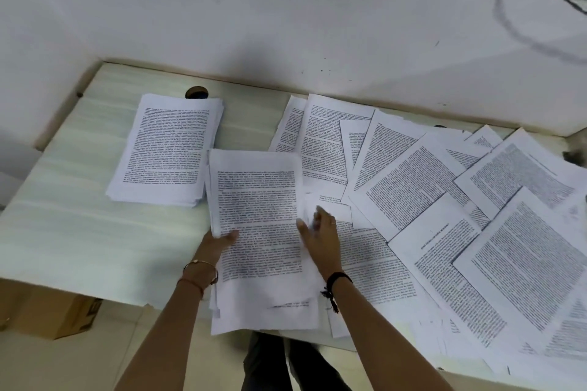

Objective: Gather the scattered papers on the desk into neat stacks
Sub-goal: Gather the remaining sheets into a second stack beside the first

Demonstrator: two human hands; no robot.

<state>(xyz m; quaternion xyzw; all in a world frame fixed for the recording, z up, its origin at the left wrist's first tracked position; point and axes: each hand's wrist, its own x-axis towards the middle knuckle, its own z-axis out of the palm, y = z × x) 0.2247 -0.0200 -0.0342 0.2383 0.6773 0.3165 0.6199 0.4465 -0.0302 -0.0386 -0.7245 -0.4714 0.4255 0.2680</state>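
While printed sheets [444, 206] too blurred to read cover the pale counter [79, 232] against a white wall [222, 9], the left hand [219, 240] grips a paper bundle [260, 216]; the right hand [319, 228] hovers, fingers spread.

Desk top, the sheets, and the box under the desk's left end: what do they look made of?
Desk top: pale laminate or veneer, going by faint wood-grain streaks and a soft sheen; the core is not visible. Sheets: thin matte white printer paper with black printed text; edges curl and overlap. Box: brown corrugated cardboard, judging by its dull tan faces and folded corner.

left grip [219, 240] pinching, right grip [319, 228] spread
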